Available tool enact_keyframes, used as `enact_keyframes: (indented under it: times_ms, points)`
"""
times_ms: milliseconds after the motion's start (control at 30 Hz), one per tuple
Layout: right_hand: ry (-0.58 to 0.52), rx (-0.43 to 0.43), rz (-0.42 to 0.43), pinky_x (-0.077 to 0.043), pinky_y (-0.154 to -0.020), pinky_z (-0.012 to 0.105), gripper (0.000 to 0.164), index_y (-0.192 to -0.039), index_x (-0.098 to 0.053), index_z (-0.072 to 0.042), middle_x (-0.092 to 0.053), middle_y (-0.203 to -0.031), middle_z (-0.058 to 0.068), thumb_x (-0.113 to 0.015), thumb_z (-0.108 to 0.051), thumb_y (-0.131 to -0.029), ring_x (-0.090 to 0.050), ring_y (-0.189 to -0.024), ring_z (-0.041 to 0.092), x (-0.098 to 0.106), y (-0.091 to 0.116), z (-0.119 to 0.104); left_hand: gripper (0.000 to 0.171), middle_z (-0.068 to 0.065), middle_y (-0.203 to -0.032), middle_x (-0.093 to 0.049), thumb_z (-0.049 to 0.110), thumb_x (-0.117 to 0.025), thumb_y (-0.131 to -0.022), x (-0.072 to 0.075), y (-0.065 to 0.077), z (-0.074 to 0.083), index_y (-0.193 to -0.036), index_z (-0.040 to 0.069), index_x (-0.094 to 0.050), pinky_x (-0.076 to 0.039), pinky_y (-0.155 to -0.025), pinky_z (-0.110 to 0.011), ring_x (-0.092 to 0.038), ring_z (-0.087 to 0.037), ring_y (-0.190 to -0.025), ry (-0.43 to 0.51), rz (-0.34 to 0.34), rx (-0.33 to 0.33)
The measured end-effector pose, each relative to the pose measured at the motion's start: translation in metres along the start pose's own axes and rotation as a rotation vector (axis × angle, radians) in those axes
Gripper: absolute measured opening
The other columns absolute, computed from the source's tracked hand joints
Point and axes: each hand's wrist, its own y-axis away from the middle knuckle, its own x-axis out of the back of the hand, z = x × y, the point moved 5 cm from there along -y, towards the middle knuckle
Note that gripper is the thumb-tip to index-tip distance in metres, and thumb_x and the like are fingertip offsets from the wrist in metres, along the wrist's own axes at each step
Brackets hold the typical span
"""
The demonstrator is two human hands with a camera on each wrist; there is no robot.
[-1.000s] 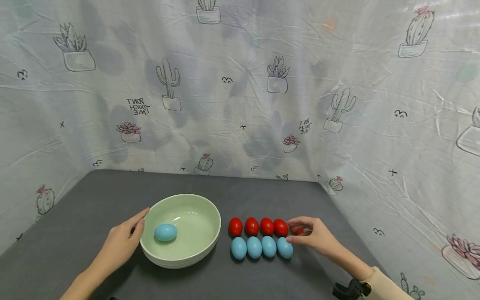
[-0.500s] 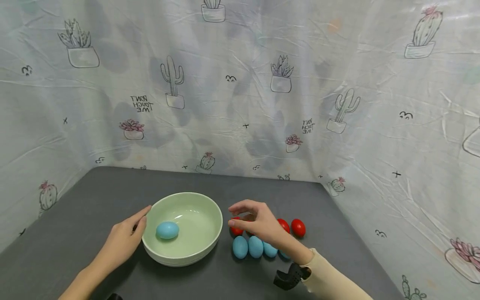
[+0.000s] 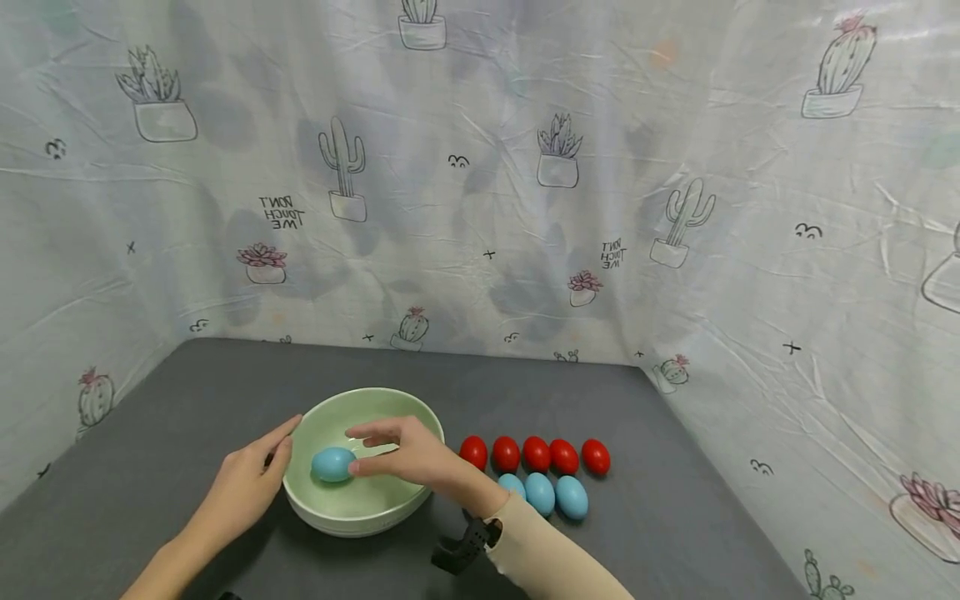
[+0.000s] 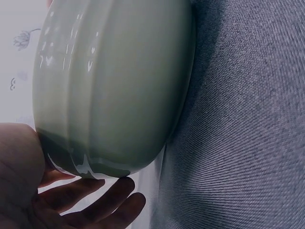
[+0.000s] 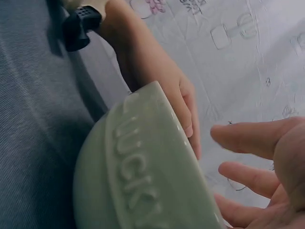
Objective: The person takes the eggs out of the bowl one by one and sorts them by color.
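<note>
A pale green bowl with raised lettering on its outer wall stands on the dark grey table. Inside it lies a blue egg on its side. My left hand holds the bowl at its left side; in the left wrist view its fingers curve against the outer wall. My right hand is over the bowl, its thumb at the right end of the blue egg. In the right wrist view the fingers of the right hand are spread, with nothing seen between them.
Right of the bowl, several red eggs form a row. In front of them stands a row of blue eggs, partly hidden by the right forearm. A cactus-print sheet surrounds the table at the back and sides.
My right hand has moved left from the right end of the rows, across the eggs, into the bowl. A red egg now lies at the right end of its row. The left hand stays put.
</note>
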Motion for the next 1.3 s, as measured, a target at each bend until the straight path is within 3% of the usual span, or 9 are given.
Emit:
enact_keyframes:
  times_ms: [100,267,400,833,1133,1300]
  points:
    - [-0.017,-0.011,0.002,-0.047,-0.086,0.026,0.044,-0.131,-0.067,-0.017,-0.063,-0.122,-0.017,-0.078,-0.019,-0.087,-0.055,-0.118,0.012,-0.005,-0.010,0.004,0.049,-0.007,-0.083,-0.059,0.030,-0.036,-0.109,0.000,0.000,0.000,-0.149,0.002,-0.042,-0.035,-0.050,-0.032,-0.038,-0.018,-0.052,-0.004,-0.001,0.004]
    - [-0.039,-0.034,-0.011,-0.047,-0.086,0.027,0.042,-0.128,-0.068,-0.015,-0.064,-0.123,-0.012,-0.077,-0.015,-0.087,-0.056,-0.118,0.017,-0.014,-0.019,0.008,0.051,-0.010,-0.080,-0.058,0.032,-0.034,-0.109,-0.002,0.002,-0.001,-0.150,0.002,-0.041,-0.036,-0.051,-0.033,-0.038,-0.018,-0.051,-0.006,-0.011,0.009]
    - [-0.056,-0.076,-0.032,-0.048,-0.085,0.026,0.040,-0.127,-0.069,-0.016,-0.064,-0.123,-0.011,-0.077,-0.013,-0.087,-0.058,-0.116,0.015,-0.019,-0.022,0.012,0.052,-0.003,-0.068,-0.045,0.034,-0.033,-0.109,-0.004,0.003,-0.003,-0.150,0.003,-0.041,-0.035,-0.049,-0.033,-0.037,-0.017,-0.048,-0.009,-0.019,0.022]
    - [-0.099,-0.148,-0.101,-0.050,-0.080,0.026,0.043,-0.126,-0.070,-0.013,-0.069,-0.115,0.000,-0.076,-0.001,-0.085,-0.064,-0.104,0.009,-0.023,-0.025,0.011,0.050,-0.001,-0.062,-0.041,0.031,-0.034,-0.109,-0.001,0.001,-0.001,-0.149,0.003,-0.041,-0.035,-0.045,-0.031,-0.033,-0.014,-0.043,-0.003,-0.013,0.001]
    - [-0.064,-0.154,-0.173,-0.051,-0.078,0.024,0.042,-0.121,-0.072,-0.010,-0.073,-0.105,-0.005,-0.077,0.005,-0.082,-0.065,-0.095,0.004,-0.035,-0.026,0.015,0.051,-0.003,-0.067,-0.042,0.033,-0.034,-0.109,-0.004,0.004,0.000,-0.149,0.002,-0.042,-0.034,-0.049,-0.032,-0.035,-0.015,-0.047,-0.015,-0.015,0.016]
    - [-0.049,-0.164,-0.199,-0.052,-0.076,0.024,0.046,-0.120,-0.073,-0.008,-0.073,-0.103,-0.004,-0.079,0.009,-0.077,-0.066,-0.092,0.005,-0.037,-0.027,0.015,0.051,-0.007,-0.082,-0.057,0.032,-0.034,-0.109,-0.004,0.004,0.001,-0.149,0.001,-0.041,-0.035,-0.049,-0.033,-0.037,-0.018,-0.052,-0.009,-0.013,0.022]
